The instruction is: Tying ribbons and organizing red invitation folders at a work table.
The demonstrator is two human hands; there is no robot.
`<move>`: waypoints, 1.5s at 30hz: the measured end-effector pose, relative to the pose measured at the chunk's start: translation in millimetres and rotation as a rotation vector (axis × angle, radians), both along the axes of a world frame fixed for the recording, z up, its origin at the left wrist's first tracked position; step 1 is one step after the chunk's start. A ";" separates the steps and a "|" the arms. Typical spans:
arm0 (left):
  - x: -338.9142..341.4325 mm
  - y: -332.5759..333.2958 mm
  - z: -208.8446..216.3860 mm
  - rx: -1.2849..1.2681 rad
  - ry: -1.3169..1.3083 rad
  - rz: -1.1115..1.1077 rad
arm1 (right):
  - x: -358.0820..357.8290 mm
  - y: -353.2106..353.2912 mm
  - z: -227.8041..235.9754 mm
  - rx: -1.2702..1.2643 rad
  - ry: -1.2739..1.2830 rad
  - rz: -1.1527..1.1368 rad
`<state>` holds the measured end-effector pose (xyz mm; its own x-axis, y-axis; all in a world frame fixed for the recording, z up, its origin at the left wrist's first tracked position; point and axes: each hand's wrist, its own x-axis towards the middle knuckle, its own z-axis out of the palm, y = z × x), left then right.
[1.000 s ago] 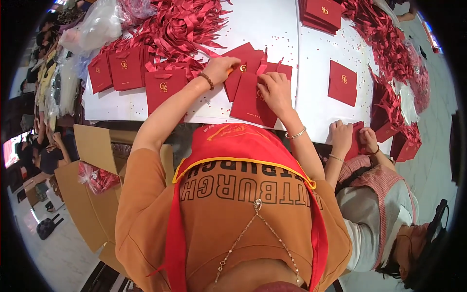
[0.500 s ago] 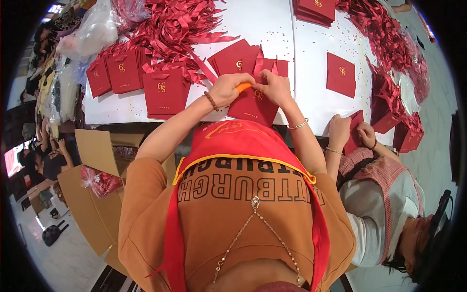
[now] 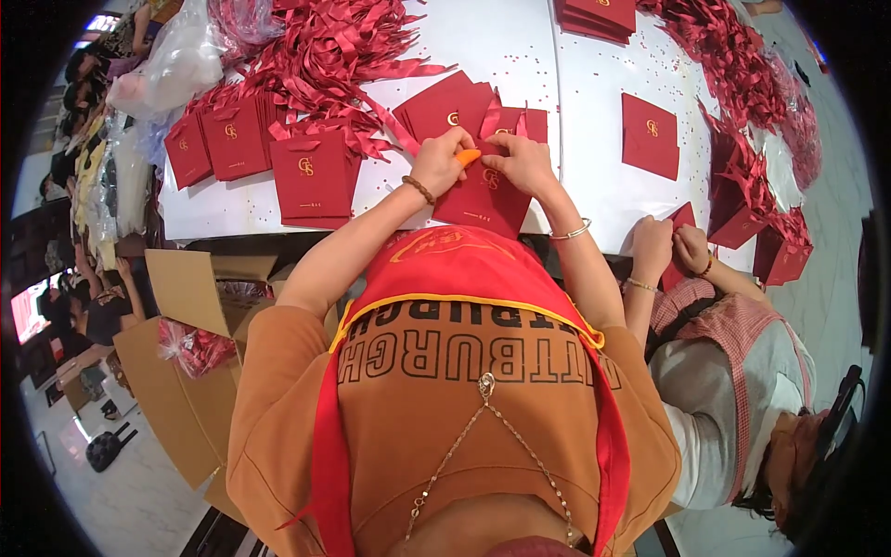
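Near the front edge of the white surface (image 3: 520,56), a dark red paper bag (image 3: 484,197) was held flat by both hands. The left hand (image 3: 438,162) was closed around a small orange tool (image 3: 469,157), its grip narrow, with the tip pressed at the bag's upper edge. The right hand (image 3: 522,163) was laid on the bag just beside it, fingers pinched on the top edge where a red ribbon (image 3: 489,104) was seen rising. More flat red bags (image 3: 311,176) were spread to the left, and a heap of red ribbons (image 3: 320,46) was piled at the far left. One single red bag (image 3: 650,135) was lying apart to the right. At the right edge, another person's hands (image 3: 670,246) were closed on a bag of the same kind. An open cardboard box (image 3: 186,371) was standing below the surface on the left.
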<state>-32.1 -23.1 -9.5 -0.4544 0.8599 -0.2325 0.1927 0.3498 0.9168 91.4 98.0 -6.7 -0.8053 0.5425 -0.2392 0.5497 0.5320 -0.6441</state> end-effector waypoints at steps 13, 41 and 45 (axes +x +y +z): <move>-0.4 -2.4 -17.7 0.068 -0.252 0.128 | -0.4 -4.4 1.2 0.069 -0.025 0.000; 5.6 -1.8 1.0 0.076 0.697 -0.181 | 4.5 -7.8 4.9 -0.034 0.056 0.034; 1.3 2.0 -2.2 0.056 0.602 -0.151 | 5.7 -11.8 2.8 -0.007 0.066 0.024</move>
